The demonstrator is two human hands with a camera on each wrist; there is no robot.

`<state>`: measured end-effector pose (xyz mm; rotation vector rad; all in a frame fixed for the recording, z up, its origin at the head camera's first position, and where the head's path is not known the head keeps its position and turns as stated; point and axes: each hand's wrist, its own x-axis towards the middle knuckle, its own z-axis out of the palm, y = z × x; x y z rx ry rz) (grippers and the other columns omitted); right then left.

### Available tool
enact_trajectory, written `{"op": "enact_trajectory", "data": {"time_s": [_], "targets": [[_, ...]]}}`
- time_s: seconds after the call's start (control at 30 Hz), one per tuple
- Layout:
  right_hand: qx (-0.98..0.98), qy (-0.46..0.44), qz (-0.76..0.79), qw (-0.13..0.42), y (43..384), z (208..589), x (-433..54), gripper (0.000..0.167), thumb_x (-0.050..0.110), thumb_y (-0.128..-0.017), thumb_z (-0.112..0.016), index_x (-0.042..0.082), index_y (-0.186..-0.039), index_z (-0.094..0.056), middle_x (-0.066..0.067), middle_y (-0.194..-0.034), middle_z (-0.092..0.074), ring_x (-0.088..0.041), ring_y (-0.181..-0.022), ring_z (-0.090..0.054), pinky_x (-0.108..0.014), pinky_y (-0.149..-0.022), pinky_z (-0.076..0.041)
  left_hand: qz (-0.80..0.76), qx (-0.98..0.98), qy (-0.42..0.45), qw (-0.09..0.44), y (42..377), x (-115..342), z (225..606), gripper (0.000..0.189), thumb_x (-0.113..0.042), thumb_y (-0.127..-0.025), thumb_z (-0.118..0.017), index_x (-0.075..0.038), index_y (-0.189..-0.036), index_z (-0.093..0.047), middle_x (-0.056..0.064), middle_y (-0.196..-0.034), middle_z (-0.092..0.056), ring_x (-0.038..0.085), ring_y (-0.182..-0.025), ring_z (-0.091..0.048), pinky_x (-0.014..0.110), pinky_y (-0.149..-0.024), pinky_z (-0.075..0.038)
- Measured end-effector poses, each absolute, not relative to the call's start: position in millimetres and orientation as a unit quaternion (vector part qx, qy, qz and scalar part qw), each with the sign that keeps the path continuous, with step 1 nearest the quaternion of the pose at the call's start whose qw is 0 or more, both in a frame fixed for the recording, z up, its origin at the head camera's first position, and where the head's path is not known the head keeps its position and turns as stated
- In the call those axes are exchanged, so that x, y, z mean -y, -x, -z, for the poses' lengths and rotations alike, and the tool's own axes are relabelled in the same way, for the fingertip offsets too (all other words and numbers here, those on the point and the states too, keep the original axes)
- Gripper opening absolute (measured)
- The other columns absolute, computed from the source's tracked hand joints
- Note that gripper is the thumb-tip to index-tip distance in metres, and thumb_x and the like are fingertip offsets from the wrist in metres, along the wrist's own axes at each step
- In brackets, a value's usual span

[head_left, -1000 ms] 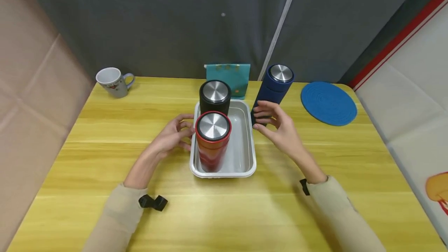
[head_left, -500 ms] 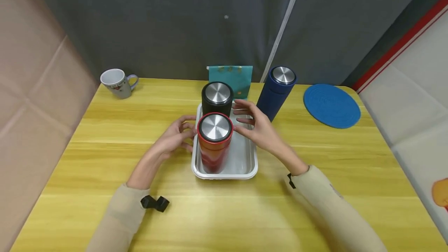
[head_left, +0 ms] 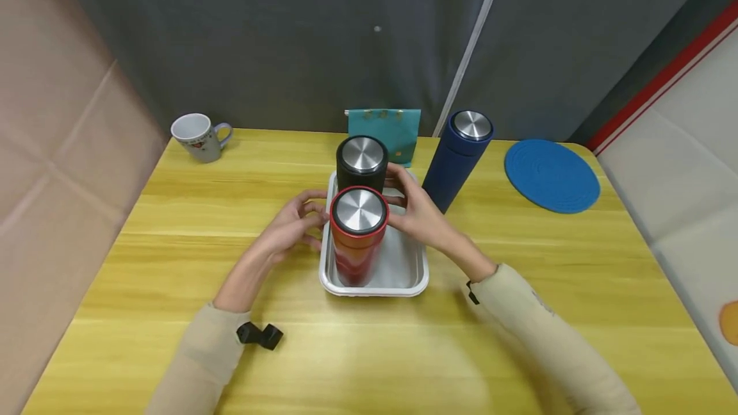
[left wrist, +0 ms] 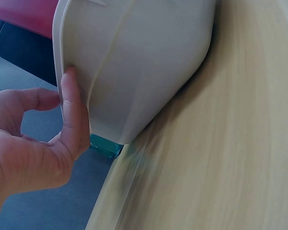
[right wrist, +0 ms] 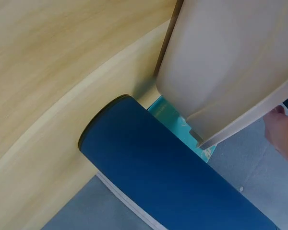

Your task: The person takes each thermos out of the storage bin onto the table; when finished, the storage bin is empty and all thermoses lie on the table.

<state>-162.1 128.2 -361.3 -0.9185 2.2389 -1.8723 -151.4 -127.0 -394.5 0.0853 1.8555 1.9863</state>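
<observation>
We see a yellow wooden desk [head_left: 346, 367] with streaks that run from side to side, and a bright shine near the front. In the far left corner stands a grey mug [head_left: 200, 138] with a handle that points right. A pale tray [head_left: 375, 291] sits in the middle — we see its rounded corners. Just behind it, at the back edge, stands a teal bag [head_left: 386, 128]. A blue bottle [head_left: 452, 168] stands right of the tray — then a round blue mat [head_left: 552, 176], near the far right corner.
</observation>
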Motion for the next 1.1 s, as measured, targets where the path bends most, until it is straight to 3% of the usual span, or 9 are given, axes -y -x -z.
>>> {"op": "enact_trajectory", "data": {"time_s": [0.47,0.77,1.1], "targets": [[-0.739,0.313,0.597,0.007,161.9,366.0,-124.9,0.076,-0.012,-0.073,-0.076,-0.005,-0.138,-0.036,-0.021,-0.13,-0.048,-0.029,-0.12,-0.048,-0.039,-0.094,-0.052,-0.715,-0.666,-0.027,0.212,151.5,123.9,393.9,0.052,0.002,-0.092,-0.051,-0.002,-0.14,-0.034,0.014,-0.106,-0.051,0.02,-0.076,-0.059,0.031,-0.051,-0.058],[-0.729,0.315,0.608,0.022,164.3,366.9,-123.9,0.076,-0.014,-0.074,-0.074,-0.006,-0.138,-0.034,-0.022,-0.132,-0.048,-0.029,-0.123,-0.047,-0.04,-0.096,-0.05,-0.714,-0.666,-0.025,0.213,150.9,124.9,394.6,0.053,0.002,-0.092,-0.052,-0.002,-0.141,-0.033,0.014,-0.105,-0.051,0.02,-0.076,-0.058,0.031,-0.052,-0.058],[-0.725,0.311,0.615,-0.014,164.4,371.9,-122.6,0.077,-0.015,-0.071,-0.076,-0.005,-0.137,-0.037,-0.02,-0.132,-0.048,-0.026,-0.121,-0.049,-0.038,-0.091,-0.052,-0.716,-0.664,-0.025,0.214,151.3,126.1,395.2,0.051,0.001,-0.092,-0.053,-0.003,-0.14,-0.035,0.013,-0.103,-0.051,0.02,-0.076,-0.058,0.032,-0.052,-0.058]]}}
